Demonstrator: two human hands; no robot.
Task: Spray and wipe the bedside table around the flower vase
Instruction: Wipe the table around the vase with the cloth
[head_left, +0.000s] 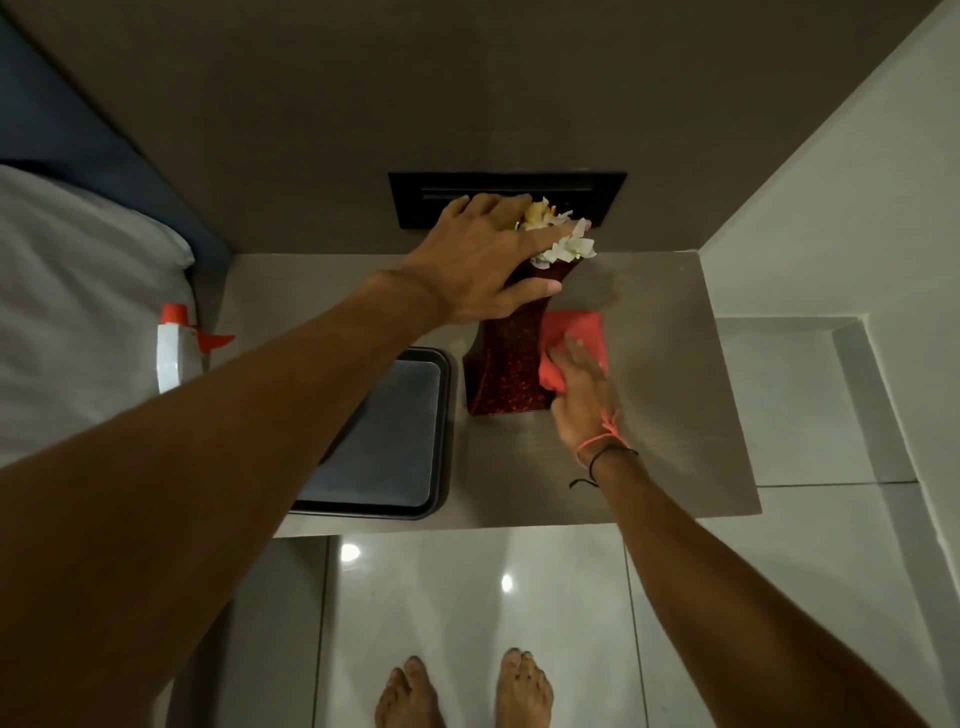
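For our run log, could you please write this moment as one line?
left hand: holds vase | right hand: presses cloth on table | spray bottle: on bed

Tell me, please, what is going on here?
A person is wiping the bedside table. The left hand grips the flower vase near its top while the right hand presses a red cloth flat on the tabletop just right of the vase. The spray bottle lies on the bed; a dark tray sits left of the vase.

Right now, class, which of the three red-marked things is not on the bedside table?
The spray bottle, lying on the white bed at left. The dark red vase and the red cloth both sit on the bedside table.
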